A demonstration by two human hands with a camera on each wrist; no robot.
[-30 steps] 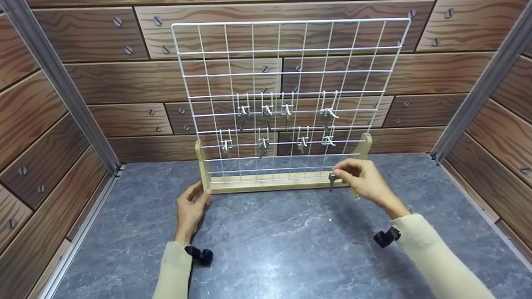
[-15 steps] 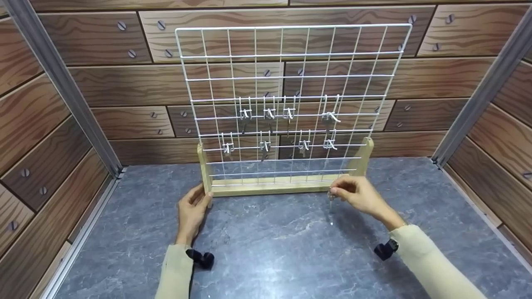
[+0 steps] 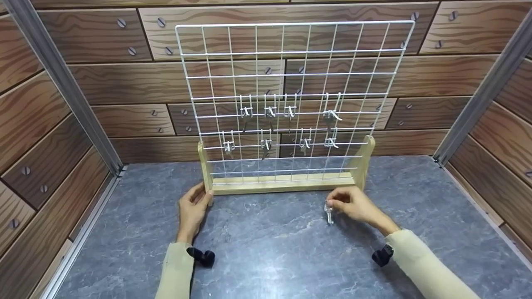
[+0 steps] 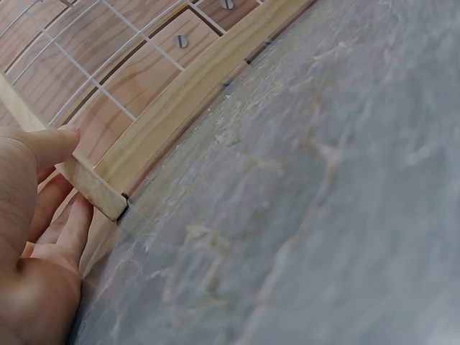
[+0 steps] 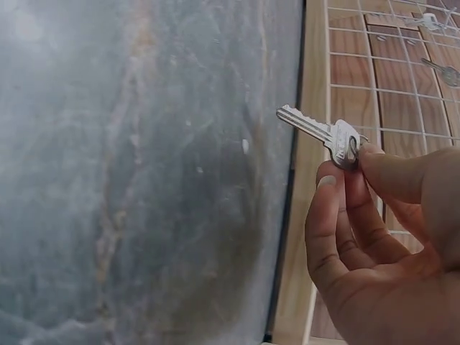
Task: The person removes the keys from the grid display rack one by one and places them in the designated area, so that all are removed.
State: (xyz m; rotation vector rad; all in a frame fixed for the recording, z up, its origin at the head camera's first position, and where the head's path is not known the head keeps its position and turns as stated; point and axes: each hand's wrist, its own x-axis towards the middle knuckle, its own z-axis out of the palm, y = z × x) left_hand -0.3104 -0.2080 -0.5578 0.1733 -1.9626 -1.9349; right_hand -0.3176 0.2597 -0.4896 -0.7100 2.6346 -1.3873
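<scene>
My right hand (image 3: 353, 205) pinches a silver key (image 5: 316, 134) by a small ring at its head. In the head view the key hangs blade down in front of the stand's right end. With thumb and fingers, my left hand (image 3: 193, 211) grips the left foot of the wooden stand (image 3: 282, 185). The left wrist view shows the thumb on one side of the foot (image 4: 93, 188) and fingers on the other. A white wire grid (image 3: 283, 74) rises from the stand, with two rows of hooks (image 3: 270, 112). Keys (image 3: 266, 145) hang on several of them.
Grey marbled tabletop (image 3: 266, 249) lies under the stand and both hands. Wood-patterned walls (image 3: 124, 83) enclose the back and sides, with metal corner posts (image 3: 79, 91). The grid stands a little in front of the back wall.
My right hand has moved down and toward me, slightly left, bringing the key away from the grid's right side to in front of the base. The left hand keeps its grip on the stand.
</scene>
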